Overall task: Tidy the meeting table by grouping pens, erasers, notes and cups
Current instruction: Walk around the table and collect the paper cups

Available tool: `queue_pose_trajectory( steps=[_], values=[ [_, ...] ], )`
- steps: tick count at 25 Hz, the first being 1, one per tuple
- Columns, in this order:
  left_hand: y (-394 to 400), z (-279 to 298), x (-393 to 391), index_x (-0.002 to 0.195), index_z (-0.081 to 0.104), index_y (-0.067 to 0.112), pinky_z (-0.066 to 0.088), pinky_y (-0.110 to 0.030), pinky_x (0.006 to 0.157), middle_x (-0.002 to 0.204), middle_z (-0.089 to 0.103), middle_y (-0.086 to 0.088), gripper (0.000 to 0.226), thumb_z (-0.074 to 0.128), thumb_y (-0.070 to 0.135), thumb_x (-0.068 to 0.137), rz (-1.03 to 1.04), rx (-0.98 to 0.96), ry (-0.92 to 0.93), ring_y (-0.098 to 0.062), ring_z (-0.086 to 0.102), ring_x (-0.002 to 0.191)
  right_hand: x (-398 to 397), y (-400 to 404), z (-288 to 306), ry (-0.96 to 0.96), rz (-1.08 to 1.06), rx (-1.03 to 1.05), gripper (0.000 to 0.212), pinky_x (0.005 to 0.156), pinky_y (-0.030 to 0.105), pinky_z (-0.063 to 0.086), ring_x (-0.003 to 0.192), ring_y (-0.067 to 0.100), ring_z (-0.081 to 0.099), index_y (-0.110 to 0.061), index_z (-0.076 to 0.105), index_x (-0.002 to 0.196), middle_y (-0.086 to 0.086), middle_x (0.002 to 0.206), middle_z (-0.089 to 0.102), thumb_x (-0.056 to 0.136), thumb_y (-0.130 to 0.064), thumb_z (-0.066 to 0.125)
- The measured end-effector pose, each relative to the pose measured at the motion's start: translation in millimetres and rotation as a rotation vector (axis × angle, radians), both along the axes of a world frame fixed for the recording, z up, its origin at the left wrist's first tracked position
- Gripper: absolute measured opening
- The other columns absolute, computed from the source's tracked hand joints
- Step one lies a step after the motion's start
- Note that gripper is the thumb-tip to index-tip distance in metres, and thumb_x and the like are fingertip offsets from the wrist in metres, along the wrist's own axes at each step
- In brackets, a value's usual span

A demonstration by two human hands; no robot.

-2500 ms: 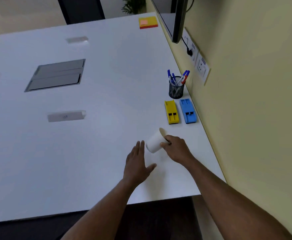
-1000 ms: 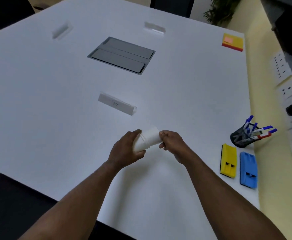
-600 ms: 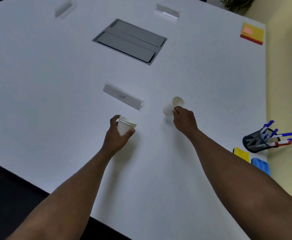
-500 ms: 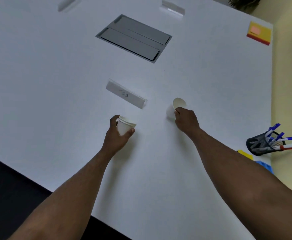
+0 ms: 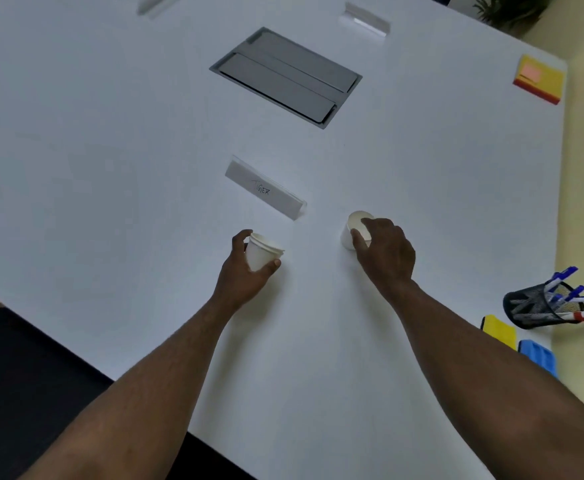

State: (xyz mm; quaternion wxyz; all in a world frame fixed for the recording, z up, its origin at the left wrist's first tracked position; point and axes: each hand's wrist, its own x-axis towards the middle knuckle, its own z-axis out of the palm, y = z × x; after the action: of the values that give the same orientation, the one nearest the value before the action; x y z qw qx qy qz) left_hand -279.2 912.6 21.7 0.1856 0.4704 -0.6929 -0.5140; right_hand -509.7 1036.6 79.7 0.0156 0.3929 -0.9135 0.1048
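Cup-grouping step: left hand gripped nested cups just above table, right hand pinched single cup standing apart; next move likely needed bringing them together.

The desk is smooth, matt white. The cups look like thin white paper. The nameplate seems clear glossy plastic, the pen holder black wire mesh, the hatch dull grey metal.
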Motion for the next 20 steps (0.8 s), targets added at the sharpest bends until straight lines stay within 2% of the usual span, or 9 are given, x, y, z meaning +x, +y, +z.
queue_pose_trajectory(
  steps=[1, 4, 7, 9, 12, 15, 18, 20],
  values=[
    [1, 2, 0, 0.134, 0.030, 0.038, 0.044, -0.027, 0.078, 0.120, 0.052, 0.005, 0.076, 0.077, 0.046, 0.076, 0.003, -0.012, -0.008, -0.019, 0.057, 0.098, 9, 0, 3, -0.038, 0.013, -0.076, 0.036, 0.082, 0.036, 0.047, 0.104, 0.027, 0.060, -0.019, 0.064, 0.120, 0.005, 0.116, 0.065, 0.094, -0.041, 0.053],
    [7, 18, -5, 0.136, 0.029, 0.039, 0.044, -0.026, 0.078, 0.120, 0.052, 0.005, 0.078, 0.077, 0.049, 0.075, -0.009, -0.016, -0.029, -0.019, 0.057, 0.098, 39, -10, 15, -0.400, 0.070, -0.229, 0.028, 0.074, 0.027, 0.047, 0.084, 0.017, 0.065, -0.022, 0.067, 0.112, -0.005, 0.099, 0.070, 0.092, -0.040, 0.058],
    [13, 48, -5, 0.135, 0.030, 0.040, 0.051, -0.029, 0.077, 0.118, 0.051, 0.008, 0.079, 0.076, 0.054, 0.073, -0.049, -0.049, -0.015, -0.017, 0.058, 0.098, 72, -17, 36, -0.621, 0.171, -0.280, 0.031, 0.073, 0.019, 0.041, 0.085, 0.007, 0.061, -0.023, 0.065, 0.117, -0.010, 0.106, 0.068, 0.093, -0.041, 0.057],
    [16, 76, 0, 0.135, 0.032, 0.039, 0.057, -0.036, 0.077, 0.117, 0.054, 0.005, 0.079, 0.075, 0.055, 0.071, -0.053, -0.075, -0.007, -0.018, 0.060, 0.097, 91, -17, 57, -0.650, 0.272, -0.325, 0.029, 0.077, 0.019, 0.040, 0.096, 0.008, 0.061, -0.024, 0.065, 0.117, -0.009, 0.115, 0.067, 0.094, -0.038, 0.055],
    [24, 125, 15, 0.136, 0.034, 0.039, 0.058, -0.037, 0.074, 0.117, 0.057, 0.004, 0.079, 0.074, 0.056, 0.071, -0.053, -0.163, -0.019, -0.017, 0.061, 0.097, 109, -13, 96, -0.628, 0.357, -0.342, 0.024, 0.083, 0.022, 0.039, 0.106, 0.012, 0.060, -0.022, 0.068, 0.113, -0.004, 0.115, 0.068, 0.095, -0.032, 0.055],
    [37, 182, 47, 0.140, 0.033, 0.036, 0.057, -0.041, 0.082, 0.130, 0.055, -0.001, 0.080, 0.074, 0.054, 0.073, -0.062, -0.330, -0.052, -0.021, 0.058, 0.106, 133, -2, 146, -0.612, 0.450, -0.397, 0.023, 0.082, 0.023, 0.040, 0.104, 0.011, 0.061, -0.021, 0.070, 0.109, -0.003, 0.111, 0.071, 0.094, -0.032, 0.056],
    [51, 238, 97, 0.142, 0.031, 0.037, 0.057, -0.042, 0.083, 0.133, 0.053, -0.003, 0.082, 0.074, 0.055, 0.074, -0.021, -0.472, -0.085, -0.022, 0.056, 0.109, 170, 8, 194, -0.627, 0.570, -0.475, 0.021, 0.075, 0.018, 0.041, 0.096, 0.005, 0.060, -0.024, 0.071, 0.105, -0.006, 0.107, 0.071, 0.094, -0.034, 0.057],
    [56, 267, 122, 0.142, 0.031, 0.037, 0.057, -0.042, 0.083, 0.134, 0.053, -0.003, 0.082, 0.073, 0.056, 0.074, 0.010, -0.535, -0.097, -0.023, 0.056, 0.110, 191, 8, 220, -0.691, 0.604, -0.524, 0.020, 0.080, 0.022, 0.046, 0.098, 0.007, 0.062, -0.024, 0.071, 0.103, -0.007, 0.104, 0.072, 0.094, -0.034, 0.056]
  ],
)
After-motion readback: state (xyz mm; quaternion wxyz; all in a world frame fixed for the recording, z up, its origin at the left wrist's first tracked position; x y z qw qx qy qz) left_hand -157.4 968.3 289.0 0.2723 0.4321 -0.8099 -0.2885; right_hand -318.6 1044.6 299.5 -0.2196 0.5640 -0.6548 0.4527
